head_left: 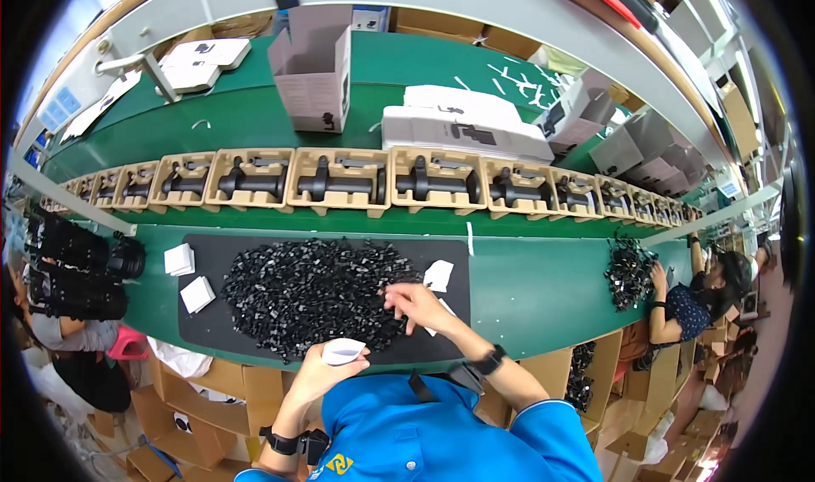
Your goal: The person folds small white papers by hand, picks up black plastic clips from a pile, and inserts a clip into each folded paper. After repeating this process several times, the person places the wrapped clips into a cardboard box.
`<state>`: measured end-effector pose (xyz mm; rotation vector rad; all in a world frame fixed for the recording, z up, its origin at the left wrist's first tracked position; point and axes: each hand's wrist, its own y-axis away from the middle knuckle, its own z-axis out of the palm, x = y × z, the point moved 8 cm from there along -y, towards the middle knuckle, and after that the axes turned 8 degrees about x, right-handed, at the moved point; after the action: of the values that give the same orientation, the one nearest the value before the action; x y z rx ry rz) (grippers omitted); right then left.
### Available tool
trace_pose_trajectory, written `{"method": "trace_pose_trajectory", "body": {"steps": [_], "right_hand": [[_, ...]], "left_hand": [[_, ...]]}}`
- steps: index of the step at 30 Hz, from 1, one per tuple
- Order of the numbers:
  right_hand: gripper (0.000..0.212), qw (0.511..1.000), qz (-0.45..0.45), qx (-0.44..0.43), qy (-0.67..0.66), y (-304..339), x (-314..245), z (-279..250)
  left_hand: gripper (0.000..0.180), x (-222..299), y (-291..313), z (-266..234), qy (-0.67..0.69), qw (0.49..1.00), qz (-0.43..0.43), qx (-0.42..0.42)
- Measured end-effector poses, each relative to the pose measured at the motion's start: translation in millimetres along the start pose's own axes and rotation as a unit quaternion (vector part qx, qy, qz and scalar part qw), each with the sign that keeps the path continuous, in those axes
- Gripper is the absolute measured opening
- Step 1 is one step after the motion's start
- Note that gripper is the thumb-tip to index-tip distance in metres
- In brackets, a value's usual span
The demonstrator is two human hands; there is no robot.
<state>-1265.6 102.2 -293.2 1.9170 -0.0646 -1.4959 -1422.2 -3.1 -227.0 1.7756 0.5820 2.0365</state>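
Observation:
A wide heap of small black plastic parts covers most of a dark mat in front of me. My left hand, at the mat's near edge, is closed around a small white paper pouch, with the pouch's wide end up. Over the right side of the heap, my right hand has its fingers bent and apart, with nothing visible between them. The fingertips are at the black parts; whether they touch any is unclear. A crumpled white pouch lies at the heap's right.
Two stacks of white pouches, a upper one and a lower one, lie at left. Beyond the mat runs a row of cardboard trays holding black devices. Folded boxes stand behind. At far right a co-worker reaches toward another black heap.

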Motion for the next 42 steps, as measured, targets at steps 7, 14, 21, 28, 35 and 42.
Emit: {"method": "trace_pose_trajectory", "body": {"steps": [7, 14, 21, 28, 35, 42], "right_hand": [[0.028, 0.925, -0.354, 0.045, 0.131, 145, -142, -6], [0.022, 0.861, -0.449, 0.1, 0.216, 177, -151, -9], [0.034, 0.855, -0.342, -0.007, 0.391, 180, -143, 23], [0.02, 0.827, -0.282, -0.078, 0.48, 170, -131, 53], [0.04, 0.846, -0.397, 0.018, 0.357, 182, -165, 37], [0.041, 0.833, -0.503, 0.144, 0.177, 174, -165, 14]], "left_hand": [[0.042, 61, 0, 52, -0.239, 0.943, 0.145, -0.178], [0.028, 85, 6, 66, -0.221, 0.925, 0.229, -0.208], [0.037, 100, 16, 60, -0.243, 0.903, 0.285, -0.209], [0.077, 94, 22, 58, -0.209, 0.945, 0.136, -0.21], [0.079, 99, 28, 28, -0.17, 0.948, 0.253, -0.088], [0.079, 100, 35, 30, 0.046, 0.942, 0.289, -0.162]]}}
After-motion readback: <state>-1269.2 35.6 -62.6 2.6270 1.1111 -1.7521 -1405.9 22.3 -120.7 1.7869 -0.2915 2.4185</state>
